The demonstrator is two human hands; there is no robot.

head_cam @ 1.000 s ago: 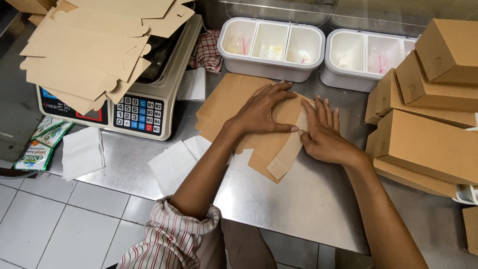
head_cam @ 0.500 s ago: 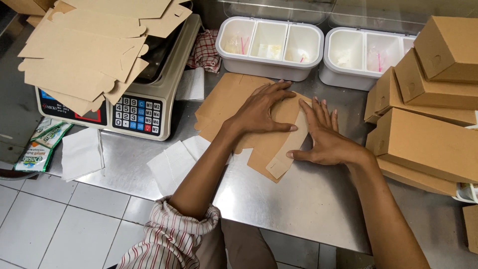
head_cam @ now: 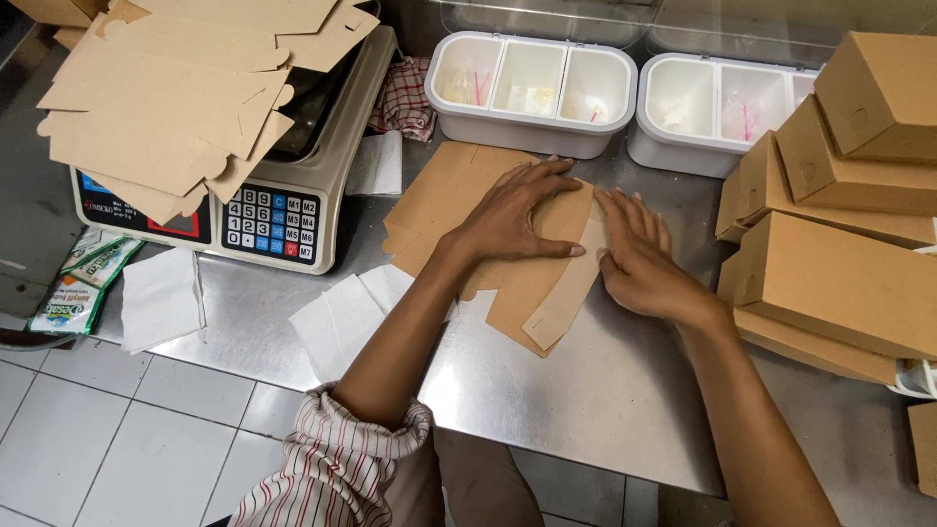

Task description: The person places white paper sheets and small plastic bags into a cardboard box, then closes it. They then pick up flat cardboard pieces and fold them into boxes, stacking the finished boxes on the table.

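Both hands flat on a cardboard box blank (head_cam: 527,293) lying on the steel counter (head_cam: 605,400), about mid-counter, just near of the white tubs.

Left hand (head_cam: 512,215): palm down, fingers spread and extended, pressing the blank's upper part. Nothing gripped.

Right hand (head_cam: 639,259): palm down just right of the left, fingers straight and together, resting on the blank's right edge by a lighter folded strip. Also not gripping, just flat contact. The 2 hands are close, fingertips nearly touching.

A 2nd flat blank (head_cam: 439,190) lies under it, sticking out to the far left.

Around it:
- Left: a weighing scale (head_cam: 273,220) with keypad, a pile of flat blanks (head_cam: 185,98) stacked on its pan.
- Far: 2 white divided tubs, one with 3 compartments (head_cam: 532,83), the other (head_cam: 722,107) to its right; contents too small to tell.
- Red checked cloth (head_cam: 405,98) between scale and the left tub.
- Right: stack of folded brown boxes (head_cam: 839,215), well apart from the hands.
- Near left: white paper sheets (head_cam: 342,317) touching the blank's edge, another sheet (head_cam: 161,298) and a green sachet (head_cam: 73,293) further left.

Left forearm has a striped sleeve (head_cam: 337,468) pushed up.
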